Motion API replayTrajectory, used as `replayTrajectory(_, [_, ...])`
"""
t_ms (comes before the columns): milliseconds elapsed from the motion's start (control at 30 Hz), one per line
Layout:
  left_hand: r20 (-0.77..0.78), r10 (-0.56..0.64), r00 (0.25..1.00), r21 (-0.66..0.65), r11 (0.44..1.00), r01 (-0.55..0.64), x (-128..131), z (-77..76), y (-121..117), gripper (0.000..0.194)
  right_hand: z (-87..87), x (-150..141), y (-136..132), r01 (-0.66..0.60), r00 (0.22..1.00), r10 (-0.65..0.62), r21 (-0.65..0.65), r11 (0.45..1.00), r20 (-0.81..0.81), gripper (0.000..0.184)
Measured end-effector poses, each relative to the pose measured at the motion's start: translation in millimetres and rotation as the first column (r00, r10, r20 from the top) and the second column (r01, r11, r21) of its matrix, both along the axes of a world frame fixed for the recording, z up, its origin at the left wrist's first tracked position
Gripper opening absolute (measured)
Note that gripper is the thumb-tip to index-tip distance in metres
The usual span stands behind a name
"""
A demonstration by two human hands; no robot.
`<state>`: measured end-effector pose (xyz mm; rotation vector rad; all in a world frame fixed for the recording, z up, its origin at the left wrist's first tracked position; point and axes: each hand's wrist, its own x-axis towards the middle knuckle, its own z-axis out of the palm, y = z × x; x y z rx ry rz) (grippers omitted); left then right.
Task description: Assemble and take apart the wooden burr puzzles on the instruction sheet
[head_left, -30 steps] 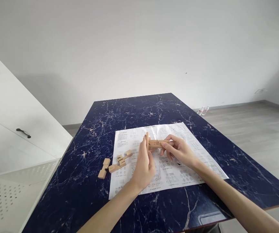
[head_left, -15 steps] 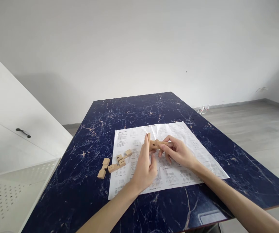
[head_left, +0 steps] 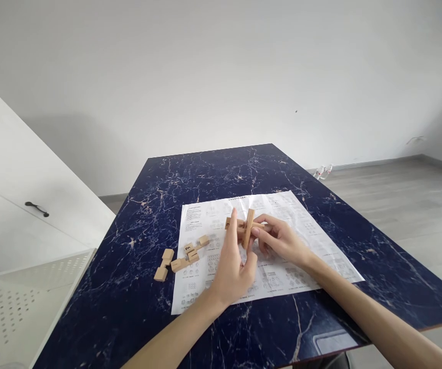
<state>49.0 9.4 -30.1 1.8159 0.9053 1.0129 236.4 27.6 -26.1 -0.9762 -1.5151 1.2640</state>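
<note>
Both hands are over the printed sheet, closed around a small cluster of crossed wooden puzzle pieces [head_left: 249,229]. My left hand [head_left: 233,274] grips it from the left, fingers pointing up and thumb below. A piece end with a dark mark pokes out left of these fingers. My right hand [head_left: 282,240] pinches the cluster's right end between thumb and fingers. One piece stands slanted across the others between the hands. My fingers hide part of the joint. Left of my left hand lie several loose notched wooden pieces [head_left: 192,255], some with black numbers, partly on the sheet.
The creased paper sheet [head_left: 313,266] with small printed diagrams lies on a dark blue marbled table [head_left: 205,177]. A white cabinet [head_left: 24,169] with a black handle and a perforated white panel [head_left: 9,307] stand at left. A pale wall is behind.
The slanted piece has moved right, away from my left palm. A marked piece end now shows left of my left fingers. The loose pieces stay put.
</note>
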Motion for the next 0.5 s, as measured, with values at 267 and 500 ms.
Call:
replayTrajectory(267, [0.096, 0.019, 0.995, -0.011, 1.000, -0.019, 1, 5.5, -3, 0.083, 4.3, 4, 0, -0.009, 0.998, 0.005, -0.059, 0.998, -0.066, 0.039])
replayTrajectory(500, [0.146, 0.321, 0.936, 0.041, 0.943, -0.330, -3, 6.5, 4, 0.028, -6.6, 11, 7, 0.052, 0.968, -0.075, -0.098, 0.994, -0.240, 0.034])
